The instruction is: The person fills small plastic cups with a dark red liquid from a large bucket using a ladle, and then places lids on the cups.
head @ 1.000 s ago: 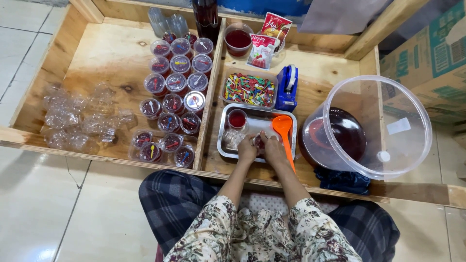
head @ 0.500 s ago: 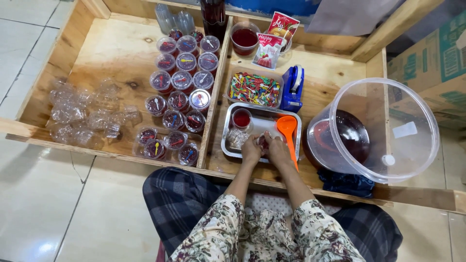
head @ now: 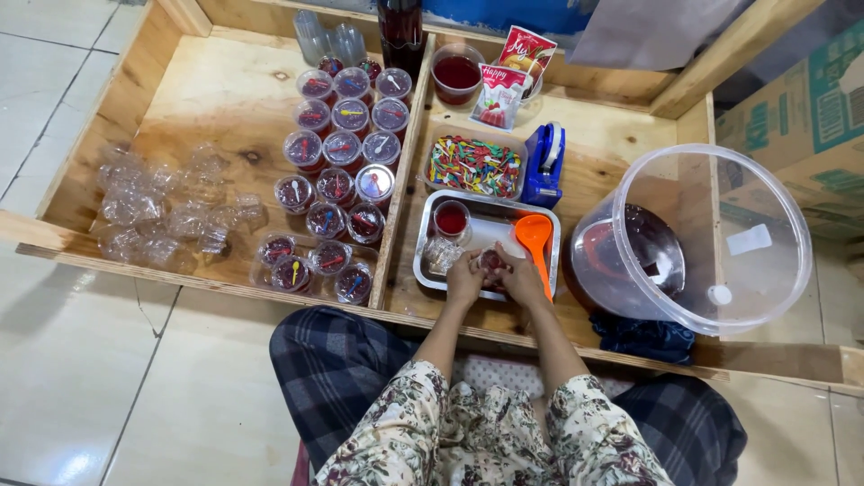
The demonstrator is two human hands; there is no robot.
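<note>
Hands barely shifted since earlier frame. Left hand (head: 465, 277) and right hand (head: 522, 275) together clasp small cup (head: 491, 262) over tray's (head: 423, 261) near edge, probably pressing lid on. Risk: uneven squeeze spills red drink; scoop (head: 533, 236) close by could get knocked.

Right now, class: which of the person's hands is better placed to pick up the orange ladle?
Right. The right hand lies beside the orange ladle in the metal tray; the left hand sits farther left. Both hands are cupped around a small cup.
</note>
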